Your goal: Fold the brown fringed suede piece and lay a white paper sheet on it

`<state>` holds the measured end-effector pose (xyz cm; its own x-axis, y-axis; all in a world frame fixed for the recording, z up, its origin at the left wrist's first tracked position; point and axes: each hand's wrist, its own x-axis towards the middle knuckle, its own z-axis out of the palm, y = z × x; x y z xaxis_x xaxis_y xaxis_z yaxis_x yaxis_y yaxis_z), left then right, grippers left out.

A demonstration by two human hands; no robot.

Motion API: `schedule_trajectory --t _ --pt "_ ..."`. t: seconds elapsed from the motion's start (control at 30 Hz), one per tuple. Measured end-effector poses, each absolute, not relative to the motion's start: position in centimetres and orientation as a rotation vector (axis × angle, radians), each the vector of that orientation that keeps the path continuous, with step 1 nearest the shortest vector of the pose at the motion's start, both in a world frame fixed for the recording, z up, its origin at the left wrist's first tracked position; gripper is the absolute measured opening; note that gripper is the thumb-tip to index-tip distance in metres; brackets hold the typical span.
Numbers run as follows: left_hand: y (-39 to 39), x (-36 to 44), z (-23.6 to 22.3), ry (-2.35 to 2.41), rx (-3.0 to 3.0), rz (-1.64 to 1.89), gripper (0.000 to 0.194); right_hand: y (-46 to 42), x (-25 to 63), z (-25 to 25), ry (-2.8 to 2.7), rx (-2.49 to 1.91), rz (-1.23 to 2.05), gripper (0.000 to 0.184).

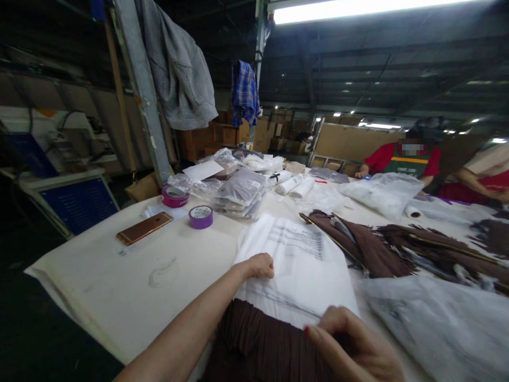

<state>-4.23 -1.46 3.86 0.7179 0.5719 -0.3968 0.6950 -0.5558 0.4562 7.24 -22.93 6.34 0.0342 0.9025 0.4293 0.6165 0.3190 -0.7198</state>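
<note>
A brown pleated garment (258,345) lies at the table's near edge, partly inside a clear plastic bag (298,265) with printed lines. My left hand (260,265) is closed on the bag's left edge, its fingers curled under the plastic. My right hand (353,345) pinches the garment and the bag's opening at the lower right. More brown garments (374,246) are piled to the right of the bag.
A gold phone (143,228) and two purple tape rolls (201,216) lie at the left. Stacked bagged items (242,193) and white rolls (296,185) sit mid-table. Loose plastic bags (437,329) are at right. Two people (401,156) work at the far side.
</note>
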Motion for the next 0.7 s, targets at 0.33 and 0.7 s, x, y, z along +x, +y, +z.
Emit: schedule_trajectory --t 0.33,0.7 --pt "-0.4 -4.8 2.8 0.879 2.169 -0.205 0.023 -16.4 8.4 1.1 -2.055 -1.919 -0.627 0.018" --pt "-1.6 -6.0 3.7 0.676 2.399 -0.009 0.052 -15.4 9.9 1.6 -1.774 -2.230 -0.289 0.015"
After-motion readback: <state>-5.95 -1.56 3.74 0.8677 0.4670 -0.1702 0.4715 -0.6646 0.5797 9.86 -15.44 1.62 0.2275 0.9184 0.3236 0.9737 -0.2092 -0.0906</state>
